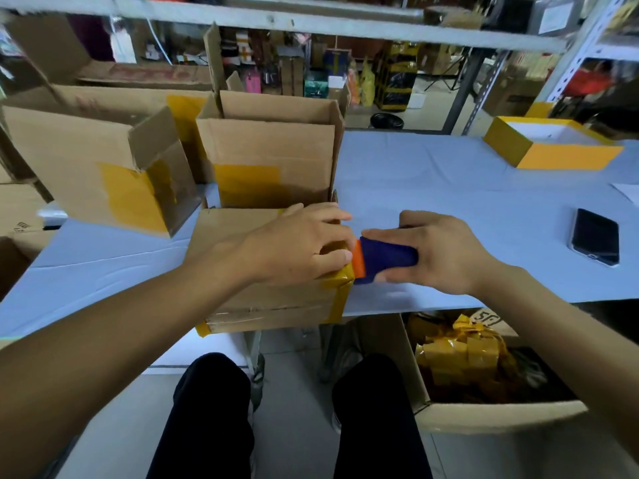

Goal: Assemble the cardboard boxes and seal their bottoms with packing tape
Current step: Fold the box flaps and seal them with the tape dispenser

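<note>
A cardboard box (242, 299) lies bottom-up at the table's near edge, with yellow packing tape (340, 281) running over its right corner. My left hand (301, 247) presses down on the taped corner, fingers curled over the box top. My right hand (439, 250) grips a blue tape dispenser (387, 259) with an orange end (359, 259), held against the box's right edge. The tape roll itself is hidden under my hand.
Two assembled boxes with yellow tape stand behind: one tilted at left (103, 167), one upright (269, 157). A yellow box lid (553, 146) sits far right, a phone (594, 236) near right. A carton of tape scraps (484, 375) stands under the table (449, 188).
</note>
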`<state>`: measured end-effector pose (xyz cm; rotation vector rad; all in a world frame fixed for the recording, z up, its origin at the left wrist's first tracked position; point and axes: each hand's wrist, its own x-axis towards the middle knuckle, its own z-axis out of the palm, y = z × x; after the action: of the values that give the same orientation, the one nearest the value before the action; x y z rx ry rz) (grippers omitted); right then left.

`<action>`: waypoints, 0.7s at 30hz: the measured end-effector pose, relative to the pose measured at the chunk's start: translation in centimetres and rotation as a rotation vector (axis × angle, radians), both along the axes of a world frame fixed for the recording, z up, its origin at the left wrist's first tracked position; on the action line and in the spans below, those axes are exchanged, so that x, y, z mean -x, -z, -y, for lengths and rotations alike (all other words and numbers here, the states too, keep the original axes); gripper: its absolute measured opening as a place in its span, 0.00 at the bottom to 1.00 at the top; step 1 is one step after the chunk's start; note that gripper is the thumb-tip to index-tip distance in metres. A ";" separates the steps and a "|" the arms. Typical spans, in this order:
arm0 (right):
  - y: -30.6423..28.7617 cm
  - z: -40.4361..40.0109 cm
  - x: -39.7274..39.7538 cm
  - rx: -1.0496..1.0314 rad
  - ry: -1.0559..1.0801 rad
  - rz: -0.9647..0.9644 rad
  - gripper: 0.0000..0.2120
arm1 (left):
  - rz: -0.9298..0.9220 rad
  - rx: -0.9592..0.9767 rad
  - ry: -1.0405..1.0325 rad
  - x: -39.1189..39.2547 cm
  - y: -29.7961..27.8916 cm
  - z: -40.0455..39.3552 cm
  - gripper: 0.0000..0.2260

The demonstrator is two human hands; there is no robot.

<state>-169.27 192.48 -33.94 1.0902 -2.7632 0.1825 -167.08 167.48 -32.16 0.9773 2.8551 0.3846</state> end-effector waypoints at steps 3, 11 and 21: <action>0.0 1.7 0.2 -0.142 0.067 0.067 0.27 | -0.021 0.001 0.003 0.0 0.1 0.0 0.18; 1.0 -1.8 0.7 0.350 0.225 0.325 0.29 | -0.080 -0.108 0.000 -0.2 0.1 0.7 0.17; 4.4 -0.7 1.4 0.194 0.282 -0.103 0.28 | -0.369 -0.192 -0.009 -1.9 -0.5 0.3 0.25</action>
<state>-170.68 193.20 -38.38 0.6378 -2.6998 0.3377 -165.14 167.22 -31.68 1.1799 3.1983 0.5397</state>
